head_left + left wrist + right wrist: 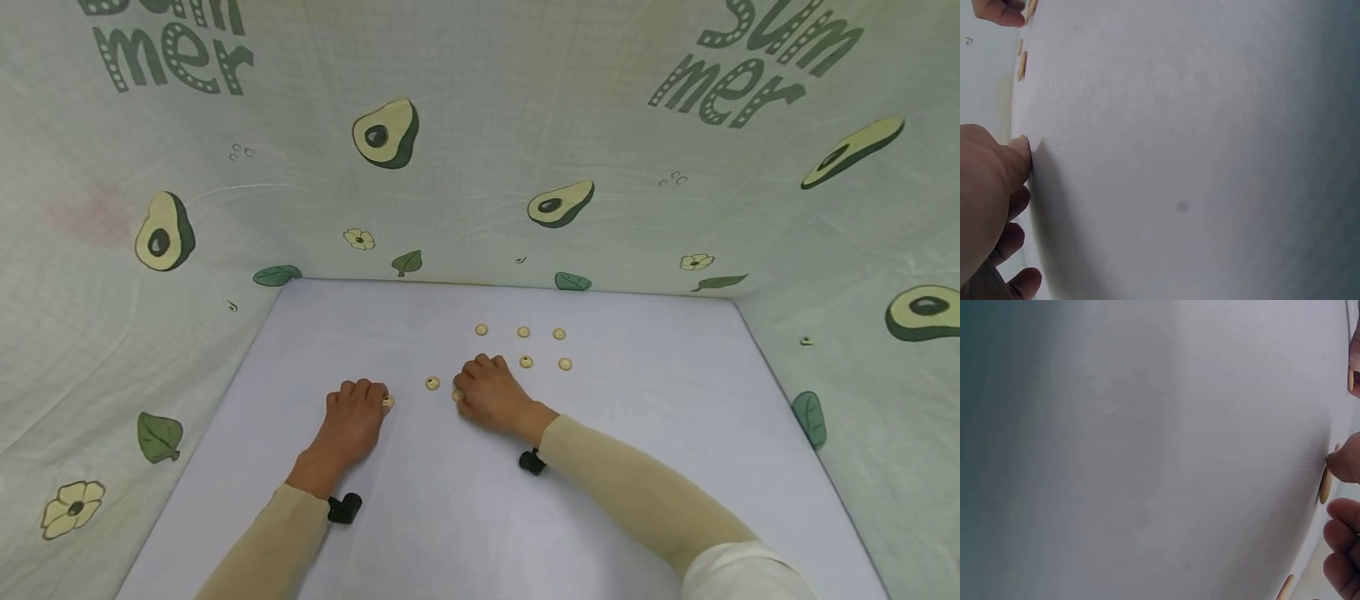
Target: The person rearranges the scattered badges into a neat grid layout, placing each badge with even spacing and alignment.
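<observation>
One small yellow disc [387, 402] is on the white table [450, 517] at the bent fingers of the left hand [352, 421], and a second disc [458, 395] touches the thumb of the right hand [491, 396], with its fingers curled too; I can't tell if either hand is pinching. A third disc [432, 383] lies between the hands, and five more discs [523, 332] lie past the right hand, in front of the avocado cloth [465, 125].
</observation>
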A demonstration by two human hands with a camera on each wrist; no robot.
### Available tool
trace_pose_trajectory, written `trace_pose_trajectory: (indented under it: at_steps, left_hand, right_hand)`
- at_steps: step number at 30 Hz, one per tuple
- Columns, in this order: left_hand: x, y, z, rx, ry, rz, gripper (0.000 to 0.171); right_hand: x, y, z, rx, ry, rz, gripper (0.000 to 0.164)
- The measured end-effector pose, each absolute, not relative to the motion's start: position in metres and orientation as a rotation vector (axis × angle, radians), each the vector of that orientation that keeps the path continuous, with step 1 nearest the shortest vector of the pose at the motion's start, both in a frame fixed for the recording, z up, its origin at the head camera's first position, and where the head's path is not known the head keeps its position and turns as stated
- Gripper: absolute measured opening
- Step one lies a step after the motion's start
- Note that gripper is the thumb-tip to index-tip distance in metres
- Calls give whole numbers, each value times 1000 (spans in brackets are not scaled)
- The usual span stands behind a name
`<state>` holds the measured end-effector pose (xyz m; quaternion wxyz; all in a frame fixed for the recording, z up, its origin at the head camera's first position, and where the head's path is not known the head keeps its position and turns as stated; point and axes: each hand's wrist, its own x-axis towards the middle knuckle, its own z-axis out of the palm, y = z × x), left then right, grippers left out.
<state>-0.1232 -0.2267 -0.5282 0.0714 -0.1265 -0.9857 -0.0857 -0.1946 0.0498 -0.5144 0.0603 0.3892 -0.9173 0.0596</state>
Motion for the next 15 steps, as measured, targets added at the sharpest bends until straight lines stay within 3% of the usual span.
trace_pose_trajectory:
  at_steps: [15]
  left_hand:
    - [-123, -228, -527, -373, -2984, -258, 21]
  right_hand:
    - [-199, 52, -512, 1212, -2775, 180, 22]
